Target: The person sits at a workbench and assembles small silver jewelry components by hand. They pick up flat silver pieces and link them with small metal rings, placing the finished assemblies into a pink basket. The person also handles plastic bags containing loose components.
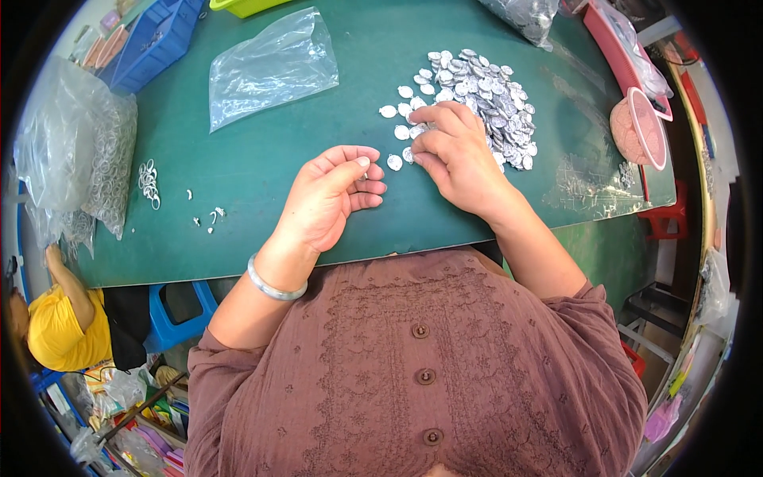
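Note:
A heap of small silvery oval medals (501, 107) lies right of centre, with several loose ones along its left edge. My right hand (461, 155) hangs over that edge, fingers curved and apart, tips at the loose medals. A single medal (394, 162) lies just left of its thumb. To the left, my left hand (338, 187) is turned partly palm up, with its thumb pressed against the index finger. A tiny bit of something pale shows under that thumb, too small to name. A pale bangle (274, 282) circles my left wrist.
The green table (286, 230) holds a flat clear plastic bag (274, 67), a small pile of metal rings (149, 183) and a bulky bag of rings (107, 167). A blue bin (155, 44) stands far left, a pink basket (640, 127) far right. A person in yellow (67, 330) is at left.

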{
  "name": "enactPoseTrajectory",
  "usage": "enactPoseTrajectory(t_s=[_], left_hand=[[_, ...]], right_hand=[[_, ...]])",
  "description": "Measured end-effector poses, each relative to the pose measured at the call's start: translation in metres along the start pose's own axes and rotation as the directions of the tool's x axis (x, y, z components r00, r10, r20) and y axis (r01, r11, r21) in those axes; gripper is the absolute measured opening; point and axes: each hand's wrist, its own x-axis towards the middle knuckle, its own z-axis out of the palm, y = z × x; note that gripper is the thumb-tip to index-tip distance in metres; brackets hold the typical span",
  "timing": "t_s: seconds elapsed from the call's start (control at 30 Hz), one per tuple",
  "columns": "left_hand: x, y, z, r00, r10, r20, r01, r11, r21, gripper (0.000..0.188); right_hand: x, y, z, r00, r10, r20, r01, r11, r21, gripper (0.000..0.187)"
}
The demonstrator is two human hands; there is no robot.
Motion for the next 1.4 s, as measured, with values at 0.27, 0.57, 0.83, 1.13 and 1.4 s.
enactPoseTrajectory(t_s=[0.27,0.57,0.83,1.13,1.4], left_hand=[[-0.001,-0.001,-0.002,1.0,0.0,-0.017,0.001,0.999,0.055,0.015],[-0.001,-0.002,-0.001,0.998,0.027,-0.055,-0.019,0.989,0.147,0.017],[-0.001,-0.002,-0.001,0.998,0.028,-0.062,-0.016,0.983,0.185,0.018],[-0.003,-0.003,0.004,0.996,0.033,-0.079,-0.011,0.963,0.268,0.02],[-0.007,-0.01,0.01,0.994,0.105,0.035,-0.109,0.877,0.469,0.014]], right_hand=[[0.005,-0.012,0.006,1.0,-0.019,-0.016,0.019,0.999,-0.046,0.015],[0.007,-0.016,0.01,0.998,0.035,0.049,-0.037,0.999,0.037,0.011],[0.008,-0.019,0.01,0.999,0.036,0.024,-0.035,0.999,-0.024,0.015],[0.009,-0.023,0.012,0.996,0.086,0.02,-0.088,0.994,0.072,0.009],[-0.009,-0.033,0.001,0.967,0.253,0.038,-0.248,0.891,0.381,0.008]])
